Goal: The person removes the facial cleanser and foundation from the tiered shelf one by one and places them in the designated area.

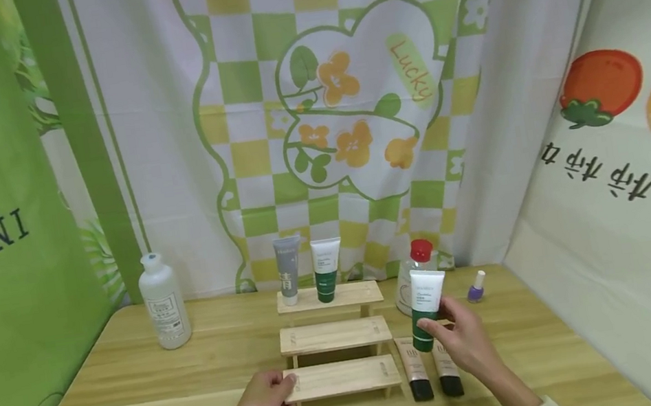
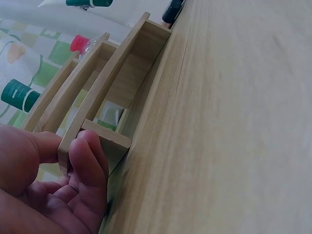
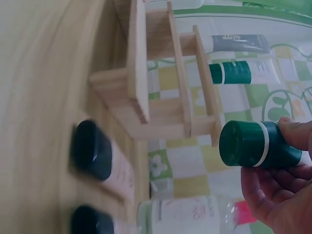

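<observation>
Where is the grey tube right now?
In the head view, the grey tube stands near the left end of the rear wooden step, just left of a white-and-green tube.

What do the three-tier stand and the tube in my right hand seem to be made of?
Stand: probably wood, matte, perhaps unvarnished, given its pale tan boards with little shine. Tube: likely plastic; its green cap looks smooth with a soft sheen, though the body could be laminate.
</observation>
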Tool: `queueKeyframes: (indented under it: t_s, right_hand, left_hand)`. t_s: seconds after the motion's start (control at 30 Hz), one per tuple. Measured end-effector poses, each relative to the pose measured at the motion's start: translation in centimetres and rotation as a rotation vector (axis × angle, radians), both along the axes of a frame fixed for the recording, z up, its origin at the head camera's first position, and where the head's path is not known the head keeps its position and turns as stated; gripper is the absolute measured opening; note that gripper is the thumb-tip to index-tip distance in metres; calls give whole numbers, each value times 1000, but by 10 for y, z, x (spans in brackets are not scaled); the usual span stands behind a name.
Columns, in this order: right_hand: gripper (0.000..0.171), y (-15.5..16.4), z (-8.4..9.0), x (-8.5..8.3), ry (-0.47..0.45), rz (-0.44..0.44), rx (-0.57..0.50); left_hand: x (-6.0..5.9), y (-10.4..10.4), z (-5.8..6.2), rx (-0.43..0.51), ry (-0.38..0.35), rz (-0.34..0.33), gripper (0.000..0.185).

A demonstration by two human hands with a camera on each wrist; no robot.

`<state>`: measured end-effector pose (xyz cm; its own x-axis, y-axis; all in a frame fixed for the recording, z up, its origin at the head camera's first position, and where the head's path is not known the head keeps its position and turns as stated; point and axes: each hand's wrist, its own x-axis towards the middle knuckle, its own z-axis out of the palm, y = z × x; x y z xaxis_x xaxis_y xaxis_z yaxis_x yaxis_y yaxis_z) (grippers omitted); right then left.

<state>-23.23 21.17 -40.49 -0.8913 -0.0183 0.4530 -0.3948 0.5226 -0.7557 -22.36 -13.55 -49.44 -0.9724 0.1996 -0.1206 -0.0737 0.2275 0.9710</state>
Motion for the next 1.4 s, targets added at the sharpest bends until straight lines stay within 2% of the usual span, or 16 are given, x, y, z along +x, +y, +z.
queueKeyframes:
  t_s: [0.5,0.63,0.9,1.17,1.4]
  right_hand:
    - [34,40,-22,10,-100,-133,130]
    - [34,48,-25,12,-140,-137,149]
    - [35,58,-29,10,-138,-146,185]
    - [36,75,-38,7,-244,-223,250]
    - [40,86,-43,6,-305,-215,222]
  left_hand:
    - [0,2,-1,2,9,-4,29]
    - [0,3,-2,5,10,-5,29]
    - [0,1,-1,6,-2,5,30]
    - [-1,1,0,-1,-6,2,29]
    - [0,1,1,2,-3,4,29]
